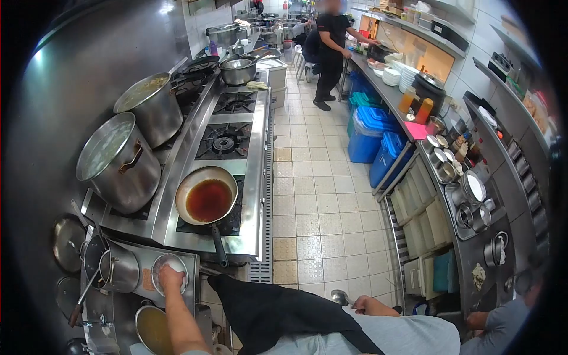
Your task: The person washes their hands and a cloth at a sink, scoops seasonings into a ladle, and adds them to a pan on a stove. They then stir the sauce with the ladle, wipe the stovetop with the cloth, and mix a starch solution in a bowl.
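My left hand [171, 277] reaches down into a round metal bowl [155, 283] holding something white, and its fingertips are hidden there. Close to that bowl stand a tall steel pot [123, 269] and a pot of yellowish liquid [152, 331]. My right hand [374, 306] is closed round the handle of a metal ladle [339, 297], held over the floor beside my dark apron [278, 313]. A frying pan [207, 195] with reddish-brown liquid sits on the nearest burner of the stove, its black handle pointing toward me.
Two large stockpots [115, 163] stand on the stove's left side; another pot [238, 71] sits farther back. A person in black [334, 47] stands at the right counter. Another person's sleeve [512, 328] is close on my right. Blue bins [370, 133] line the tiled aisle [313, 195].
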`<state>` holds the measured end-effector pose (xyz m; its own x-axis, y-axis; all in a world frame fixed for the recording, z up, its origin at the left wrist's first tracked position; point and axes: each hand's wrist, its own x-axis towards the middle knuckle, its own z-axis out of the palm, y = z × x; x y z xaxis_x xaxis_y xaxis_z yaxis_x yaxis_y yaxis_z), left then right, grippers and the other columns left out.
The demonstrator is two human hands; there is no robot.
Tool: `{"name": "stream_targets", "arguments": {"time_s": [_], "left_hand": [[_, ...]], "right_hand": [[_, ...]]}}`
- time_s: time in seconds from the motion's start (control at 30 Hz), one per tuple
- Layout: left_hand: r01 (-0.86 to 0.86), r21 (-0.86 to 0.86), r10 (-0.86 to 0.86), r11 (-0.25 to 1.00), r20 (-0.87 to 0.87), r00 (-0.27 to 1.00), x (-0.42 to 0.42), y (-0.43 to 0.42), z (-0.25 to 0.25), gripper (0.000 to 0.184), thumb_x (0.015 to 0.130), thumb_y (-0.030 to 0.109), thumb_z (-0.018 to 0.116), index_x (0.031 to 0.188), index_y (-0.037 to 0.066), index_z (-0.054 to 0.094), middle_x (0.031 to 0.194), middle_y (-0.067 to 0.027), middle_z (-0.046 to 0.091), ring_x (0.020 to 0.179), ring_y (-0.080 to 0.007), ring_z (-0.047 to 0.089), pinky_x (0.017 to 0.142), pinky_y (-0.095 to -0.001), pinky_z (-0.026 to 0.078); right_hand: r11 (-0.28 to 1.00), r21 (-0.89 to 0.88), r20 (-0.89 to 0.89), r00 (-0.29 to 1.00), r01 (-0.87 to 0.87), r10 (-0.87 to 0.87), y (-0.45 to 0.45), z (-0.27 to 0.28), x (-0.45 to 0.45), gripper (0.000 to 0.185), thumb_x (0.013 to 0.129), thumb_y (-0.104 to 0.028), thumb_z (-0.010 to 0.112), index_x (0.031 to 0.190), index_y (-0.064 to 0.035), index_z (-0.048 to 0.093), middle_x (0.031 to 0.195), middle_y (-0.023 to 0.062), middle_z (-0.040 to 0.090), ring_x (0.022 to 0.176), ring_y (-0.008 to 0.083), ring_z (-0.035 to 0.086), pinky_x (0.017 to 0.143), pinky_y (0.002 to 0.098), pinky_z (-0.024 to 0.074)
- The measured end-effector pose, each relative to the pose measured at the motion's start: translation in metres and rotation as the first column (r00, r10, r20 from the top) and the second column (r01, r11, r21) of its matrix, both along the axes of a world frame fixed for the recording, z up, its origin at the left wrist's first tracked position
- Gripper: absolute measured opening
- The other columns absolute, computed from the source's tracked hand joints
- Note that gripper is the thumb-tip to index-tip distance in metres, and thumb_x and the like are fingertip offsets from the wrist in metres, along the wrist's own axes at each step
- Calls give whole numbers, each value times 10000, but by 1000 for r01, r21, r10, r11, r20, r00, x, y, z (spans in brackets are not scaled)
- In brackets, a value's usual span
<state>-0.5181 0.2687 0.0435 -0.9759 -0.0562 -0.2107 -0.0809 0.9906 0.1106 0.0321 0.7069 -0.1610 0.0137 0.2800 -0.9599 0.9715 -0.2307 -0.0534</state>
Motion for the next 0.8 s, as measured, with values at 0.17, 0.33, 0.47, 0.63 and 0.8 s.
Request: {"name": "stream_targets", "arguments": {"time_s": [0.17, 0.33, 0.47, 0.63, 0.8], "left_hand": [[44, -30, -46, 999, -89, 995, 1, -3, -3, 593, 580, 258, 821, 1073, -4, 620, 1150, -235, 598, 1105, -344, 565, 974, -386, 451], [57, 23, -54, 998, -92, 994, -6, -11, -11, 511, 598, 238, 808, 1018, -3, 643, 1102, -234, 623, 1056, -342, 596, 934, -389, 475], [108, 33, -101, 994, -165, 981, -16, -31, -30, 435, 629, 208, 793, 987, -4, 669, 1015, -215, 662, 990, -335, 631, 899, -394, 487], [89, 232, -72, 969, -79, 994, -16, -31, -12, 487, 648, 241, 795, 1052, 0, 664, 1044, -216, 656, 1003, -338, 624, 910, -395, 479], [144, 86, -140, 986, -57, 989, -2, -11, -6, 649, 627, 287, 818, 1175, 12, 606, 1219, -222, 578, 1131, -346, 552, 971, -400, 448]], "right_hand": [[998, -54, -34, 999, -13, 11, -1, -21, 3, 171, 877, -205, 661, 797, -65, 605, 561, 57, 553, 441, 158, 503, 414, 320, 395], [998, -64, -39, 999, -1, -1, -10, 17, -29, 187, 883, -209, 652, 784, -57, 605, 555, 53, 551, 433, 152, 496, 403, 324, 383], [1000, -22, -79, 997, -10, 8, -12, 24, -38, 220, 900, -216, 630, 759, -50, 600, 550, 50, 541, 435, 149, 489, 405, 328, 382], [998, -63, -100, 995, -21, 15, -6, -7, -22, 221, 901, -214, 630, 768, -39, 603, 558, 48, 536, 453, 153, 493, 423, 331, 400], [998, -49, -43, 999, -34, 32, -8, 11, -21, 205, 896, -219, 641, 812, -36, 604, 581, 49, 543, 469, 155, 501, 432, 330, 412]]}}
